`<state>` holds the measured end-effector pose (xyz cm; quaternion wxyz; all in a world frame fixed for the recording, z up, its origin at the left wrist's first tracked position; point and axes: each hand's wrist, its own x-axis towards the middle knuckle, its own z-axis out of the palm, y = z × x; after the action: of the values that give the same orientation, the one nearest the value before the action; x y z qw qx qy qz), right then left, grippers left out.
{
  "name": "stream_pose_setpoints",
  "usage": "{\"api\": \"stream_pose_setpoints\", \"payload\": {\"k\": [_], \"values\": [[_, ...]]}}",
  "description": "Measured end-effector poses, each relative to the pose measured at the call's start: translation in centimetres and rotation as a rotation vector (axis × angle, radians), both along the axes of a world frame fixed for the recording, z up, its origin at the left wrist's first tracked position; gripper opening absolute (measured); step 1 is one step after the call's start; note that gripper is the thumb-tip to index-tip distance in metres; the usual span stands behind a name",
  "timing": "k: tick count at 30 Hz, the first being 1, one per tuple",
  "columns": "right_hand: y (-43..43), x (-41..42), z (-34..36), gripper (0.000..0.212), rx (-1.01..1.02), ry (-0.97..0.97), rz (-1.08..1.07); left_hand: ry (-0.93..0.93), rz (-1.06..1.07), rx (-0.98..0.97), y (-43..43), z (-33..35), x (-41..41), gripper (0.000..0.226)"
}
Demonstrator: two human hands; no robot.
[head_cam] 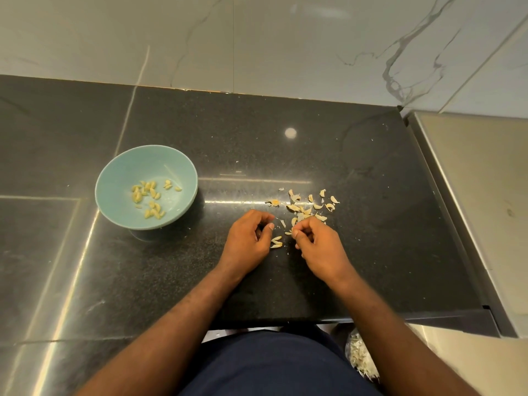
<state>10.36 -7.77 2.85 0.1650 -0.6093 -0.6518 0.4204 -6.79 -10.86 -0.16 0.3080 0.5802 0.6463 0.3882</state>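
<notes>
Veined marble wall (285, 38), clear plastic bag (360, 356)

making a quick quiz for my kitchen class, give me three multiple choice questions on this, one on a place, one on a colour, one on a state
1. Where does the bowl stand, relative to the left hand and the right hand?
A to the left of both
B to the right of both
C between them

2. What colour is the bowl?
A red
B pale blue-green
C black

3. The right hand is
A flat on the counter
B inside the bowl
C pinching a garlic piece at its fingertips

Key:
1 A, the bowl sits beyond the left hand on that side.
2 B, its bare inner wall shows that tint.
3 C, the curled fingers meet on the piece.
</notes>
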Motion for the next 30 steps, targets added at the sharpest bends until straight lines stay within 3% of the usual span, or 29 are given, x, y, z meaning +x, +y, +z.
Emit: {"api": "stream_pose_setpoints", "payload": {"k": [4,10,14,19,23,30], "values": [[0.6,-0.1,0.3,0.015,-0.132,0.284,-0.18,-0.015,0.027,0.017,0.1,0.0,0.0,0.013],[0.9,0.1,1.2,0.023,-0.315,0.583,-0.228,0.003,-0.04,0.059,0.2,-0.4,0.0,0.019],[0.8,-0.1,1.4,0.026,-0.274,0.524,-0.131,-0.011,-0.149,0.095,0.0,-0.6,-0.2,0.034],[0.6,-1.2,1.4,0.029,-0.147,0.36,-0.021,-0.227,-0.116,-0.054,0.4,-0.4,-1.0,0.012],[0.3,-1.8,1.4,0.019,-0.096,0.299,0.033,-0.352,-0.18,-0.178,0.7,0.4,-1.8,0.012],[0.3,-1.9,1.3,0.013,-0.028,0.223,-0.032,-0.282,-0.155,-0.162,0.4,0.3,-1.9,0.014]]}}
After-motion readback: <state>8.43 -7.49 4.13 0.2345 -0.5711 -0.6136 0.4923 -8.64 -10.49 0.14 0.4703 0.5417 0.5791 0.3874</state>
